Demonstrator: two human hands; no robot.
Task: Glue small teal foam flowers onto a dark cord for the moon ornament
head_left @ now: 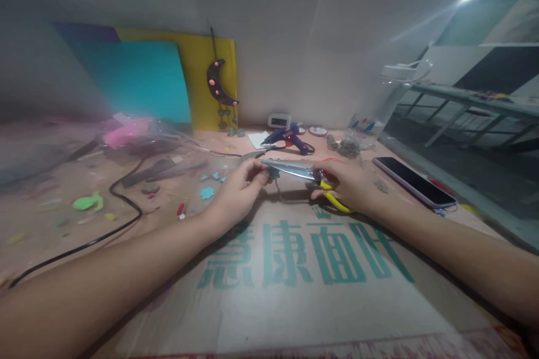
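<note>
My right hand point(343, 182) is closed around the yellow-handled scissors point(295, 169), their blades pointing left. The blade tips reach the fingertips of my left hand point(250, 176), which is closed in a pinch. At those fingertips, partly hidden behind the blades, is a small teal piece point(274, 173). A thin cord point(278, 193) hangs below it in a loop. Both hands are above a sheet point(290, 314) printed with large green characters. Left of my left hand lies a teal flower-shaped cutout point(206, 193), with other small teal pieces point(216, 176) near it.
A blue glue gun point(286, 134) with a red light lies behind my hands, near a small digital clock point(279, 120). A phone point(415, 182) lies at right. A black cable point(135, 216) crosses the scrap-strewn left side. A decorated crescent moon point(215, 81) hangs before a yellow board point(197, 78).
</note>
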